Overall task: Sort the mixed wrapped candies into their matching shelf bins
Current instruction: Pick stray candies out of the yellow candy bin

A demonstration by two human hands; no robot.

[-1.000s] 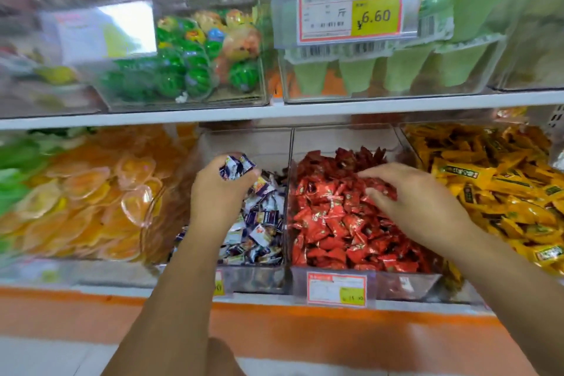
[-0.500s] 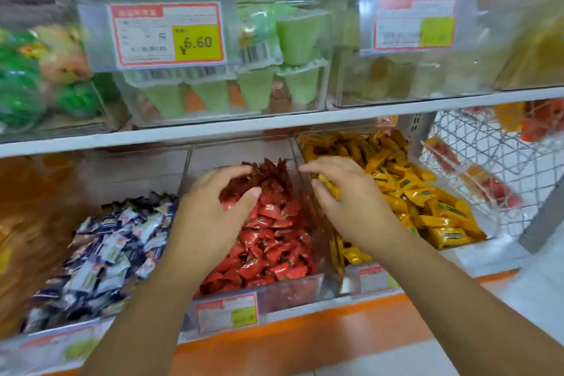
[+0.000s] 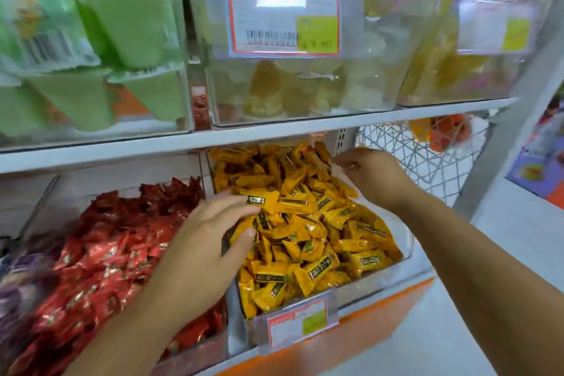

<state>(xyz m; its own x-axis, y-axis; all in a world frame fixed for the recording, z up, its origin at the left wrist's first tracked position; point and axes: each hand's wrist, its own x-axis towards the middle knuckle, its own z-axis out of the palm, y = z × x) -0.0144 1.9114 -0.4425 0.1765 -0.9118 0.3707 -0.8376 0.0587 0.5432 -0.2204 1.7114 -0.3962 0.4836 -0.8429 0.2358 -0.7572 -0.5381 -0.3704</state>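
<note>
Fingers of the left hand lie fairly straight and spread, with the thumb held apart. They rest on the yellow candies at the left edge of the clear bin, and they grip nothing. This forearm crosses the front right corner of the neighbouring bin, which is heaped with red candies.

The right hand hovers over the back right corner of the yellow bin. Its fingers are bent and point left, close together. I cannot tell whether they pinch a candy.

The yellow candies fill their bin from the back wall to the front. A price tag hangs on the bin's front edge, and its print is too blurred to read. At the far left edge of the lower shelf some dark wrappers show, also blurred.

A white shelf board runs above both bins. On it stand clear boxes: green packs on the left and pale yellow goods in the middle, behind a second price tag. A wire basket sits just beyond the right end of the lower shelf.
</note>
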